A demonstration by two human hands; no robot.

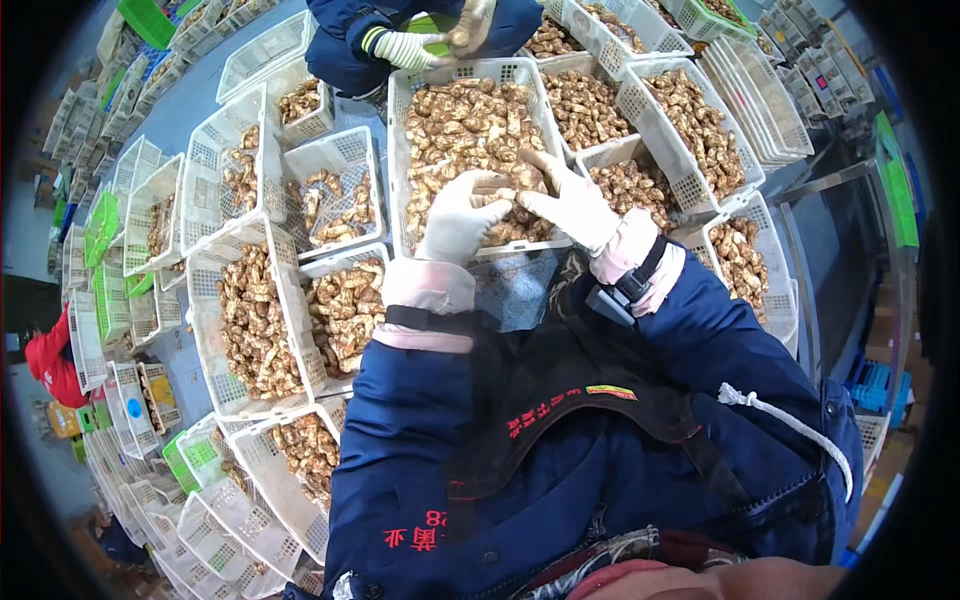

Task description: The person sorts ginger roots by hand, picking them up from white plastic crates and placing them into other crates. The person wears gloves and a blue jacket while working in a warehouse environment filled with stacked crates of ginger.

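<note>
In front of me stands a white perforated plastic crate (559,154) heaped with brown matsutake-like mushrooms (472,120). Both my hands wear white gloves and work over its near end. My left hand (459,214) pinches a pale mushroom piece (496,196) between thumb and fingers. Fingers and thumb of my right hand (574,199) close around a brown mushroom (528,178) just beside it. The two hands nearly meet, and whether they share one mushroom I cannot tell. The gloves hide parts of what they hold.
Across the crate, a co-worker's striped-gloved hand (409,49) and other hand (472,26) handle a mushroom. Mushroom crates flank me at left (289,315) and right (694,202). Stacked crates (757,97) stand far right, near a metal frame (832,180). A person in red (58,360) is far left.
</note>
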